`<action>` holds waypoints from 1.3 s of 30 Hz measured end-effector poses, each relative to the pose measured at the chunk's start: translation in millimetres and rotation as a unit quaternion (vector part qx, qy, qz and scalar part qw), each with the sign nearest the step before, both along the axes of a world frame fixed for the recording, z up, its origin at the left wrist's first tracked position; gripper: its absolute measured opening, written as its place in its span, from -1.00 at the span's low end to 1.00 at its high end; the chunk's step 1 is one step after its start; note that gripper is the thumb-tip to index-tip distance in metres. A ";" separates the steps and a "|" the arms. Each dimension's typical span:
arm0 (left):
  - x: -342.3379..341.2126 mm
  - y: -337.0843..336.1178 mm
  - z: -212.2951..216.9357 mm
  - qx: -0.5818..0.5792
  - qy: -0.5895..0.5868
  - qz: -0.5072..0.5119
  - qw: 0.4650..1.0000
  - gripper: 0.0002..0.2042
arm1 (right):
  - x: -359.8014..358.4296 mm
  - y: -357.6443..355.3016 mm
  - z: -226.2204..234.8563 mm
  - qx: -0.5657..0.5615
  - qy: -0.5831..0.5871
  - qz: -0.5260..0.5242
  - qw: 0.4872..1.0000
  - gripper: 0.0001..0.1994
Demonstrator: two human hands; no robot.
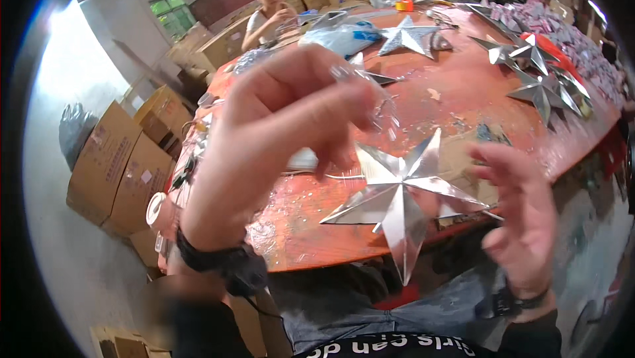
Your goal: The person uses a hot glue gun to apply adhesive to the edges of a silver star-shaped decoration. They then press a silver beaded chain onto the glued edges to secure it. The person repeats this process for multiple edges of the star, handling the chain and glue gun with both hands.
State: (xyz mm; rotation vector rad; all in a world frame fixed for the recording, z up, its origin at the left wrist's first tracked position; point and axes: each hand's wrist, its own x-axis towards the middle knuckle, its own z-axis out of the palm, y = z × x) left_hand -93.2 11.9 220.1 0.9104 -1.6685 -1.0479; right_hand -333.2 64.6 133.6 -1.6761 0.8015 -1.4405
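A: Where does the silver star [401, 189] lie?
B: At the near edge of the red table [456, 96], one point jutting past; a careless knock could tip it off.
A: And the hands?
B: The left hand [278, 120] pinches a blurred clear strand [385, 110], which a slack grip could drop; the right hand [522, 209], half-curled, apparently empty, hovers beside the star.

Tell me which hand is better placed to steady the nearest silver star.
Probably the right hand: open, apparently empty, and beside the right point of the silver star. The left hand is raised, with a blurred clear strand at its fingertips.
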 end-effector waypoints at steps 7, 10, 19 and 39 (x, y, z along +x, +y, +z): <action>-55.7 14.7 -35.5 0.121 0.067 -0.084 0.987 -0.86 | 21.2 7.4 1.5 0.281 -0.207 0.186 0.918 -0.52; -55.2 9.4 -55.4 0.172 0.156 -0.088 0.969 -0.86 | 4.0 13.9 -15.6 0.259 -0.180 0.123 0.941 -0.67; -64.2 -2.3 -83.8 0.296 0.287 -0.155 0.898 -0.85 | -29.6 19.7 -36.7 0.140 0.084 -0.052 0.985 -0.73; -36.4 -30.7 -121.7 0.290 0.305 -0.115 0.900 -0.93 | -64.5 21.7 -63.4 0.078 0.096 -0.153 0.981 -0.60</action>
